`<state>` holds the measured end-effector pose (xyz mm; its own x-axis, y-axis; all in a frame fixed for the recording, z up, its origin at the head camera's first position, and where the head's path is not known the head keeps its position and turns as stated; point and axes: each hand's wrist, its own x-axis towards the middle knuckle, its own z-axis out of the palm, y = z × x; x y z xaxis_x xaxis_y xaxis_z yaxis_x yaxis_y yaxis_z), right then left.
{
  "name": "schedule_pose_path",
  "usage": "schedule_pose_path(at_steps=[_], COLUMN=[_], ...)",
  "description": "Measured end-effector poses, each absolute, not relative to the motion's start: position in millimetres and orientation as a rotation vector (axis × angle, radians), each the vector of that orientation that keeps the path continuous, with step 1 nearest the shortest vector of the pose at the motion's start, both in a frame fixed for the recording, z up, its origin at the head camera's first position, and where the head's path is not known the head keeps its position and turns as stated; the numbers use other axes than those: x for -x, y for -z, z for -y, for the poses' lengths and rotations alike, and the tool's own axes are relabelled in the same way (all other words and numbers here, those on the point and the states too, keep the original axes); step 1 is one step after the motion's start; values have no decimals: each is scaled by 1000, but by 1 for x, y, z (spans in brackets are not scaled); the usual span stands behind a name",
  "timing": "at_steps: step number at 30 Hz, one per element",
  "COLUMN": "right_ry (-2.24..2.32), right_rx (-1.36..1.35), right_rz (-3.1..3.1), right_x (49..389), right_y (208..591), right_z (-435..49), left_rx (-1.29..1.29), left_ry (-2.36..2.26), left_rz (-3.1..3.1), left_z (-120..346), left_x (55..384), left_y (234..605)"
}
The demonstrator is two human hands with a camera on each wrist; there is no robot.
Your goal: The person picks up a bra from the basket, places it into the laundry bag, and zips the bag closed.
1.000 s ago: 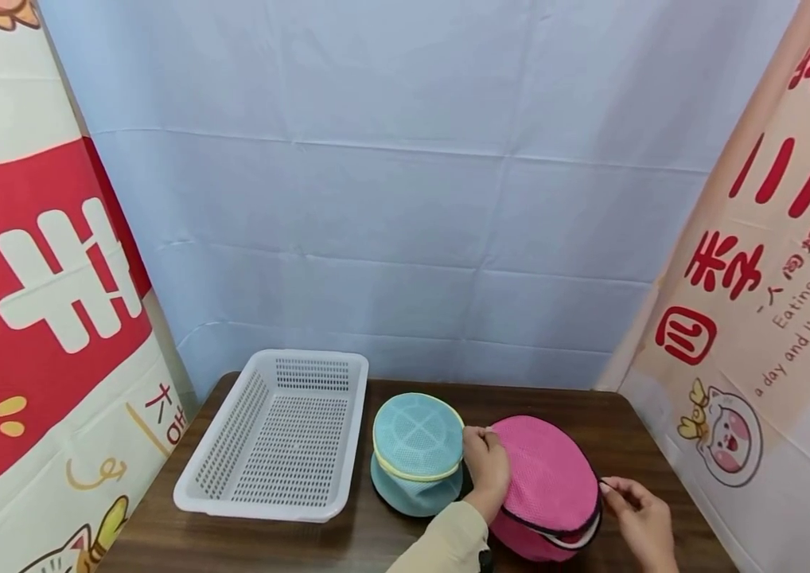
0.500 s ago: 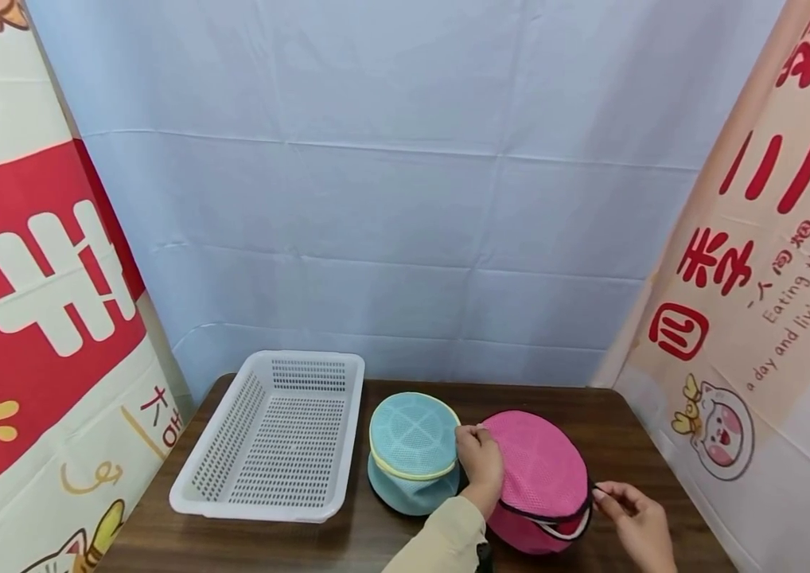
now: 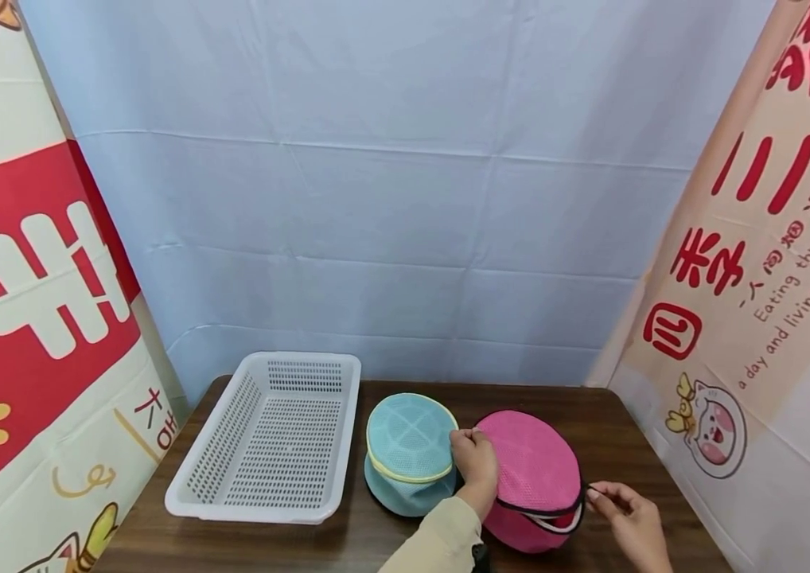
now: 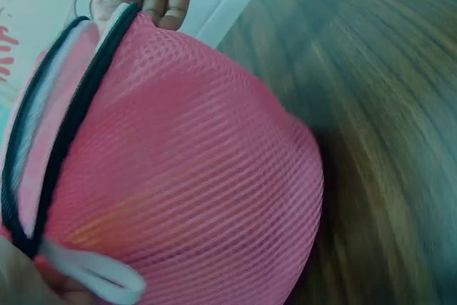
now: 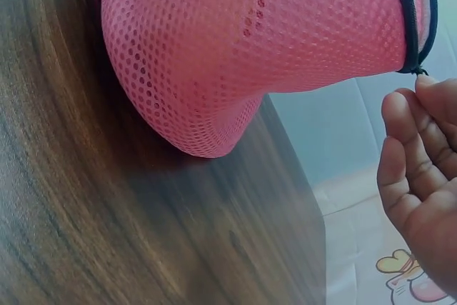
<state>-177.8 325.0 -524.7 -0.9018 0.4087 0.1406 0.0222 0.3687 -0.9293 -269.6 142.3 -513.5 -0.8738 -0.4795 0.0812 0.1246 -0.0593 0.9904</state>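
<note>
A pink mesh laundry bag [image 3: 530,465] with dark zipper trim stands on the right of the table, its zipper gaping at the front right. My left hand [image 3: 475,461] grips the bag's left edge; beside those fingers a white loop [image 4: 103,276] shows in the left wrist view. With thumb and fingertip, my right hand [image 3: 630,521] pinches the small zipper pull [image 5: 420,71] at the bag's right side. Through the gap a white-edged lining is visible; any contents are hidden. Just left of my left hand stands a light-blue mesh bag [image 3: 410,434] with yellow trim.
A white perforated plastic basket [image 3: 290,446] stands at the left of the dark wooden table [image 3: 348,549]. A pale blue curtain [image 3: 376,199] hangs behind, with printed cloths [image 3: 756,278] at both sides.
The pink bag and both hands have shifted slightly left and back; the whole head view has also drifted a little. Both hands keep their hold, and the zipper gap still shows.
</note>
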Motion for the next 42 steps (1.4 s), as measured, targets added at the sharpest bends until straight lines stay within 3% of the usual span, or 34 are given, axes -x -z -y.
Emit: schedule_pose_path(at_steps=[13,20,26,31,38,42], right_ry=[-1479,-1487,-1449,-1433,-1423,-1353], right_rx=[367,81,149,142,115,139], right_rz=[2329,2293,2278,2284,2337,2381], right_x=[189,230,249,251,221,214], right_y=[536,612,630,621,550,530], right_z=[-344,-407,-419,-411,-366,-350], left_rx=[-297,-176,-22,0,115,110], left_ry=[1887,1729,1749,1780,1676,1724], left_rz=[2161,2330,2412,2486,2619,2515], left_z=[-130,-128,-126,-124,-123,-124], left_x=[262,275,293,300,298,293], left_y=[508,501,501,504,513,514])
